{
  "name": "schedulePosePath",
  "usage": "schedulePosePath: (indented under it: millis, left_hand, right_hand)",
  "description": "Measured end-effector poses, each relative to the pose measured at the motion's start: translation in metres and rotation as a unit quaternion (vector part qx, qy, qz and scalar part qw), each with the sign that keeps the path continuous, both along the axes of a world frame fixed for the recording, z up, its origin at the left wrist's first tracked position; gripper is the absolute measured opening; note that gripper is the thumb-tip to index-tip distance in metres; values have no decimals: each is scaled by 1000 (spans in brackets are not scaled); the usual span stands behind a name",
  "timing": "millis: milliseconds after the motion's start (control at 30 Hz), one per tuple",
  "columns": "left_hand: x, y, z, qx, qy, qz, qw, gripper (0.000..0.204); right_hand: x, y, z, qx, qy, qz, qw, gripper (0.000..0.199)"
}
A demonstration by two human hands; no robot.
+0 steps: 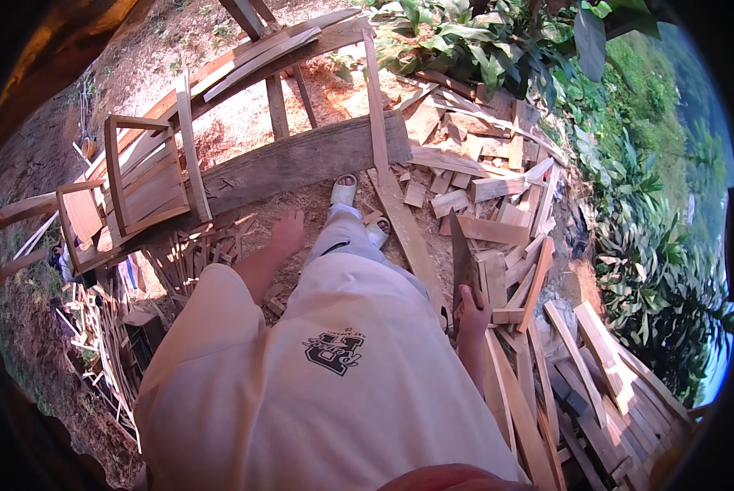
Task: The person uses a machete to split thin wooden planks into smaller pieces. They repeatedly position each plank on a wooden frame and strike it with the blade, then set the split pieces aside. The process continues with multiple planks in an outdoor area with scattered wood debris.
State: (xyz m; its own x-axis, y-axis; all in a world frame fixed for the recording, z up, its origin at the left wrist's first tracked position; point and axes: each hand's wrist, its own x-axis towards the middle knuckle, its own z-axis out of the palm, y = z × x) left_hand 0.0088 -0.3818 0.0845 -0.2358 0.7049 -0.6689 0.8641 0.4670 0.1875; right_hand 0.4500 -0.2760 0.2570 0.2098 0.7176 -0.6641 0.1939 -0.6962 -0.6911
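In my right hand (472,313) is a handsaw, its fingers wrapped round the handle. The saw's blade (463,260) points away from me and narrows toward its far tip, above a pile of wood offcuts (506,192). My left hand (288,232) hangs in front of my left side, holding nothing, its fingers loosely extended. Beyond it lies a wide dark plank (293,160), part of a long wooden bench or frame. The left hand is apart from that plank.
Wooden frames (148,176) stand at the left end of the bench. A long board (404,237) slants across the ground by my sandals (344,192). Stacked planks (608,360) lie at the lower right, thin sticks (97,344) at the left. Leafy plants (645,254) line the right side.
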Motion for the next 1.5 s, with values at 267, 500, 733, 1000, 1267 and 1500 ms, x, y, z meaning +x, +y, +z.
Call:
schedulePosePath:
  millis: [267,500,733,1000,1267,1500]
  left_hand:
    - [50,50,37,4,-505,498,705,46]
    - [-21,206,122,308,-59,210,926,34]
    - [18,263,38,64,-96,136,984,42]
    - [49,279,-19,11,-73,230,970,40]
    - [54,291,-8,4,-47,230,972,40]
    - [51,289,-9,17,-47,248,967,39]
  right_hand:
    - [19,17,-26,-2,18,-1,1000,14]
    - [0,38,-23,15,55,-20,998,15]
    - [-4,13,-5,33,38,-39,998,16]
    - [-3,-37,22,8,-45,-109,993,22]
    - [-11,-50,26,18,-51,-177,983,24]
    - [-11,-48,27,11,-40,-130,991,26]
